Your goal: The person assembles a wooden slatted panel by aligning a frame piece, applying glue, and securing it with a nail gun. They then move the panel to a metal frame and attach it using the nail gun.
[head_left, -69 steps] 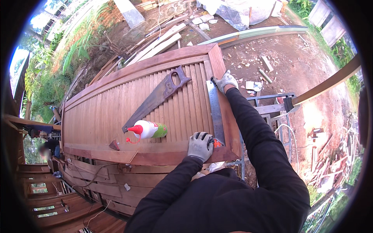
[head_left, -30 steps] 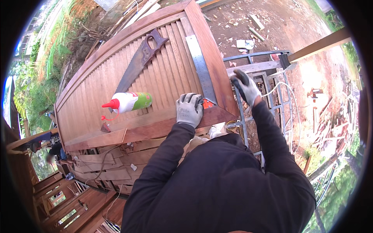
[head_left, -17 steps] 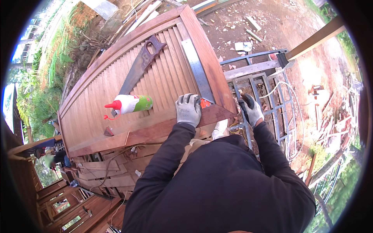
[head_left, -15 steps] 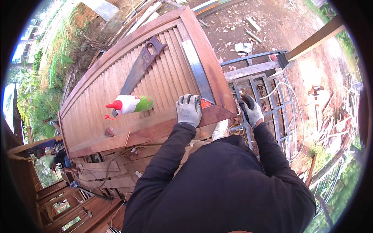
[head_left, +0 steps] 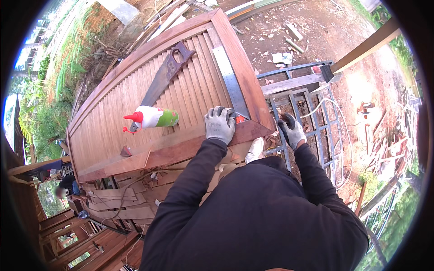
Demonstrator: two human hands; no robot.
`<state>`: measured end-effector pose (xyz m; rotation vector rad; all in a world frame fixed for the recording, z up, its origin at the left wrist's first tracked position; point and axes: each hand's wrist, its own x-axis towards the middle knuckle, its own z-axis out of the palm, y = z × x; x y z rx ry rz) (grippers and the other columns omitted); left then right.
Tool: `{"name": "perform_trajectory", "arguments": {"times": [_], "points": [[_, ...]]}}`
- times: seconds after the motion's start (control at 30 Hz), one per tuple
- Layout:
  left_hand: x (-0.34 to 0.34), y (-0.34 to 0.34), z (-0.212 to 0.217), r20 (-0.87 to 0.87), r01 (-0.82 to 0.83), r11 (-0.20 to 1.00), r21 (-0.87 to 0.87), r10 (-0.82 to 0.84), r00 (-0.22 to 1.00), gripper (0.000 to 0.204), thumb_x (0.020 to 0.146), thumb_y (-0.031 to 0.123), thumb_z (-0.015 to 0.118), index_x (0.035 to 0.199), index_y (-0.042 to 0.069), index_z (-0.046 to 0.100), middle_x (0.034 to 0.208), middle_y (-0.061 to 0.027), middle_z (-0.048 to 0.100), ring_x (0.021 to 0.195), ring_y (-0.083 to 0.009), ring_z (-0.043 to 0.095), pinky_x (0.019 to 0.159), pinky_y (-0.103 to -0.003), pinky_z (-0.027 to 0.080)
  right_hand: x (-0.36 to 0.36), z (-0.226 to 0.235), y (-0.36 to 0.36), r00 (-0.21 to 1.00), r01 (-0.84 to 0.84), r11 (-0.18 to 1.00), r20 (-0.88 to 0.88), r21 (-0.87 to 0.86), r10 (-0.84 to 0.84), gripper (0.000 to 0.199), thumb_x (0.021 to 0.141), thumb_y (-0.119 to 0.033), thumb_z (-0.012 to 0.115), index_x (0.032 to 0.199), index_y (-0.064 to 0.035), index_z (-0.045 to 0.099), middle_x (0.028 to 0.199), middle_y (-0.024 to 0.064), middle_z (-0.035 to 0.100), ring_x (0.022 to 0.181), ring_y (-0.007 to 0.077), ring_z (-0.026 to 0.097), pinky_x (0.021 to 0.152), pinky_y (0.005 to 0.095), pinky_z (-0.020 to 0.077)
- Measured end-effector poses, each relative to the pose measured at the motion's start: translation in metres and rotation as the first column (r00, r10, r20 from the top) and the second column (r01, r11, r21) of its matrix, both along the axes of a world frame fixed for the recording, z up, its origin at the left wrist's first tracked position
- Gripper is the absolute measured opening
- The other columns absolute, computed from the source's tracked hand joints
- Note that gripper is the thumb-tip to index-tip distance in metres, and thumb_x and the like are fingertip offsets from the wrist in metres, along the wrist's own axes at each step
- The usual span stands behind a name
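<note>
Two gloved hands working: left hand [head_left: 220, 125] is pressing flat, fingers spread, on the metal square [head_left: 231, 84] at the louvered door's [head_left: 135, 104] near corner; right hand [head_left: 292, 130] is hanging off-edge, fingers curled, grip unclear. Square risks slipping; glue bottle [head_left: 153, 118] risks rolling.

Your hands [head_left: 220, 125] wear grey knitted cloth gloves with a matt coating, resting on the reddish slatted wooden door [head_left: 113, 122], smooth and satiny, beside a dull steel square [head_left: 230, 81] and a glossy plastic glue bottle [head_left: 153, 118].
</note>
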<state>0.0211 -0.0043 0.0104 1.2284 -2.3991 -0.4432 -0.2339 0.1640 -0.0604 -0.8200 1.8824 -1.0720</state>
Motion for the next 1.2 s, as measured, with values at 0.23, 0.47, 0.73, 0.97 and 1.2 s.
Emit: {"name": "perform_trajectory", "arguments": {"times": [0.23, 0.47, 0.73, 0.97, 1.2], "points": [[0.0, 0.0, -0.002, -0.003, 0.002, 1.0, -0.017, -0.002, 1.0, 0.017, 0.084, 0.019, 0.07, 0.101, 0.016, 0.071, 0.105, -0.006, 0.064, 0.108, -0.0303, 0.056, 0.093, -0.045, 0.042, 0.003, -0.003, 0.005, 1.0, -0.002, 1.0, -0.012, 0.005, 0.002, 0.052, 0.094, -0.027, 0.071, 0.136, -0.0002, 0.055, 0.126, 0.0148, 0.067, 0.113, 0.0222, 0.066, 0.096, 0.0328, 0.0519], [-0.002, 0.001, -0.004, 0.01, 0.011, 0.999, -0.039, -0.011, 1.0, 0.019, 0.084, 0.019, 0.069, 0.103, 0.014, 0.069, 0.107, -0.0071, 0.063, 0.108, -0.0312, 0.056, 0.093, -0.046, 0.042, 0.004, -0.01, 0.004, 1.0, -0.009, 1.0, -0.012, -0.007, 0.009, 0.049, 0.094, -0.026, 0.071, 0.133, -0.0008, 0.058, 0.123, 0.0152, 0.068, 0.111, 0.0218, 0.067, 0.094, 0.0332, 0.0527], [-0.002, 0.002, -0.001, 0.004, 0.024, 0.997, -0.076, -0.024, 1.0, 0.02, 0.083, 0.017, 0.068, 0.103, 0.013, 0.068, 0.107, -0.0085, 0.062, 0.107, -0.0328, 0.056, 0.092, -0.046, 0.043, 0.004, -0.011, 0.001, 0.999, -0.032, 0.999, 0.037, -0.012, 0.033, 0.046, 0.096, -0.026, 0.069, 0.132, -0.0001, 0.058, 0.122, 0.0144, 0.069, 0.109, 0.02, 0.067, 0.093, 0.0326, 0.0525], [-0.002, 0.0, -0.007, -0.007, 0.022, 0.998, -0.064, -0.023, 1.0, 0.019, 0.083, 0.016, 0.068, 0.102, 0.012, 0.067, 0.105, -0.0088, 0.063, 0.106, -0.033, 0.056, 0.091, -0.046, 0.044, 0.008, 0.007, 0.003, 1.0, -0.008, 1.0, -0.018, -0.015, 0.008, 0.04, 0.1, -0.029, 0.064, 0.127, 0.0001, 0.062, 0.117, 0.0141, 0.071, 0.108, 0.021, 0.067, 0.095, 0.033, 0.0502], [-0.002, -0.001, -0.01, -0.014, 0.025, 0.996, -0.081, -0.026, 1.0, 0.019, 0.085, 0.017, 0.068, 0.103, 0.012, 0.067, 0.106, -0.0087, 0.063, 0.105, -0.0329, 0.056, 0.09, -0.046, 0.044, 0.008, 0.003, 0.009, 0.995, -0.011, 1.0, -0.101, 0.01, 0.012, 0.042, 0.099, -0.036, 0.063, 0.123, -0.0016, 0.064, 0.113, 0.0159, 0.071, 0.106, 0.0245, 0.068, 0.093, 0.0348, 0.0506]]}}
